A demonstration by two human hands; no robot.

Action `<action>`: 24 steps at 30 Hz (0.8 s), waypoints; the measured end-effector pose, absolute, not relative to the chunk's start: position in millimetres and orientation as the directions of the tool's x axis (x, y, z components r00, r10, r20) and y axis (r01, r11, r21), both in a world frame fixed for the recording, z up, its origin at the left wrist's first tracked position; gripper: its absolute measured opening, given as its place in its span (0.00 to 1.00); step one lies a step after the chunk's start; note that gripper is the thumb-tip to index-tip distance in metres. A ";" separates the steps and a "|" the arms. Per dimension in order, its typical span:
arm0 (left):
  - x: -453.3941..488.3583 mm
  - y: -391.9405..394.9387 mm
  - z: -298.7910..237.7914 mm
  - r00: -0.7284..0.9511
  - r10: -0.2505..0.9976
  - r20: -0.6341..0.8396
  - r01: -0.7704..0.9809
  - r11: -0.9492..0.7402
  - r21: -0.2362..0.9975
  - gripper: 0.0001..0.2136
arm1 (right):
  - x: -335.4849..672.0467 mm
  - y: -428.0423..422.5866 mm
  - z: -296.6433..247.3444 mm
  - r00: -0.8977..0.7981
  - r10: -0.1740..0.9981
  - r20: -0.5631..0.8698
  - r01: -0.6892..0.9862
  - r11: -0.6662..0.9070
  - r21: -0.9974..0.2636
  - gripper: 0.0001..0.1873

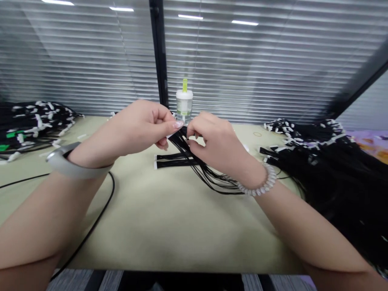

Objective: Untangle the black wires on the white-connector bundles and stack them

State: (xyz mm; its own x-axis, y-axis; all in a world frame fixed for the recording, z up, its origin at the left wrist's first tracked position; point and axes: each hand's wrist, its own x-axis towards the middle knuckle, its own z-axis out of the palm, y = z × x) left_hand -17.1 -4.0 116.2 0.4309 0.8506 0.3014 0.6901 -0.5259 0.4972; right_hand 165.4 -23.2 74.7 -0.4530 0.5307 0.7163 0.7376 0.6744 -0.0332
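Observation:
A loose bundle of thin black wires (209, 176) runs from between my hands down to the right, under my right wrist. My left hand (148, 127) pinches the upper end of these wires between thumb and fingers; the tip in its grip is mostly hidden. Close beside it, my right hand (212, 141) has its fingers curled round the same wires just below that end. Behind the bundle, flat black cables with white connectors (155, 165) lie on the table (169, 226).
A clear cup with a white lid (184, 95) stands at the back. Piles of black cables with white connectors lie left (33, 125) and right (339, 182). A black cord (103, 210) curves over the table's left side. Window blinds (242, 60) rise behind.

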 end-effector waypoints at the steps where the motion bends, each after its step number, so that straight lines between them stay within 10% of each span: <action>1: -18.3 -4.0 116.3 0.421 0.853 0.308 0.688 -0.521 0.504 0.14 | 166.2 -22.8 74.1 -0.463 0.540 0.703 0.750 0.661 -0.014 0.07; 9: -22.7 -5.8 119.5 0.399 0.848 0.350 0.655 -0.530 0.539 0.14 | 165.9 -29.6 80.7 -0.519 0.634 0.574 0.766 0.643 -0.016 0.14; 18: -23.3 -4.0 117.1 0.420 0.846 0.330 0.612 -0.532 0.585 0.15 | 174.1 -32.6 92.7 -0.610 0.750 0.257 0.552 0.634 -0.541 0.11; 24: -23.0 -2.3 116.8 0.404 0.853 0.329 0.625 -0.520 0.582 0.15 | 178.1 -11.9 76.0 -0.582 0.786 0.210 0.681 0.612 -0.401 0.07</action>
State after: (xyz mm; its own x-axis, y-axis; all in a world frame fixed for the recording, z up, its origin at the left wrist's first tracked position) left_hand -23.0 -2.3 116.8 0.4041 0.8534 0.3293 0.6247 -0.5205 0.5821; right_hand 178.1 -11.9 76.0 -0.5821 0.7855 0.2100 0.6813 0.6122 -0.4014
